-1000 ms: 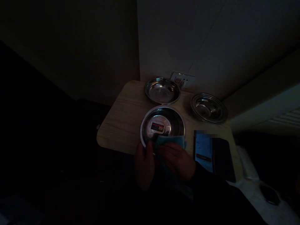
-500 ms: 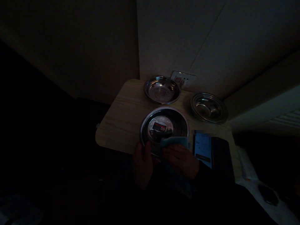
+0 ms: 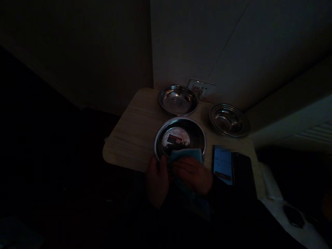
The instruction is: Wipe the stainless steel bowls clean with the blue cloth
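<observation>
The scene is very dark. A steel bowl (image 3: 178, 133) with a red and black label inside is tilted at the near edge of a small wooden table (image 3: 132, 135). My left hand (image 3: 157, 180) grips the bowl's near left rim, fingers closed. My right hand (image 3: 193, 174) presses a blue cloth (image 3: 185, 155) against the bowl's near inner side, fingers curled on the cloth.
Two more steel bowls sit behind: one at the back (image 3: 177, 99), one at the right (image 3: 229, 120). A lit phone (image 3: 223, 164) lies on a dark case right of my hand. A wall socket (image 3: 201, 88) is behind the table. White bedding (image 3: 298, 221) shows at lower right.
The bowl turned a little in my left hand, its label shifting. My right hand with the cloth slid right along the rim, then back left.
</observation>
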### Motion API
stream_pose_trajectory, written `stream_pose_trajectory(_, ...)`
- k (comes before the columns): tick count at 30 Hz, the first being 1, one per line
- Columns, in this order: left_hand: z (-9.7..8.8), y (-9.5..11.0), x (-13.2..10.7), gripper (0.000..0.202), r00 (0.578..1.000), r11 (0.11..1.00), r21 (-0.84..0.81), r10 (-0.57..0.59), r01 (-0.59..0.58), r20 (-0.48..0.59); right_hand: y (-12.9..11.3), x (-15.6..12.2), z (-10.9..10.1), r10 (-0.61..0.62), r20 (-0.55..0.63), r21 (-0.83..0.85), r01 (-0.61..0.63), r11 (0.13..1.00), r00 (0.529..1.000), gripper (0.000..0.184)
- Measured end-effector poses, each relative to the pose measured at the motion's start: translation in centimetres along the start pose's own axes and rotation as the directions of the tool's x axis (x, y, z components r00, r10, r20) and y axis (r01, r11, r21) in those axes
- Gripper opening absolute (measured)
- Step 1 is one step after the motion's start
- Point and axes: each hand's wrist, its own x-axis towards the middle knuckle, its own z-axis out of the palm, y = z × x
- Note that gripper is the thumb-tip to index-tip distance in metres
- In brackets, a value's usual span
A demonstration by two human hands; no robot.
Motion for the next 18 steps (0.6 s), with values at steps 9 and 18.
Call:
stream_pose_trajectory(9,0.28,-0.11,0.15,0.026,0.999,0.999,0.020,-0.032,0.032,0.010,0.24,0.28,0.27,0.017,0.045,-0.002,-0.017,1.000,0.999,0.023)
stream_pose_trajectory(18,0.47,-0.06,0.43,0.025,1.000,1.000,0.007,-0.019,0.019,-0.012,0.06,0.29,0.20,0.003,0.029,-0.023,-0.003,1.000,1.000,0.029)
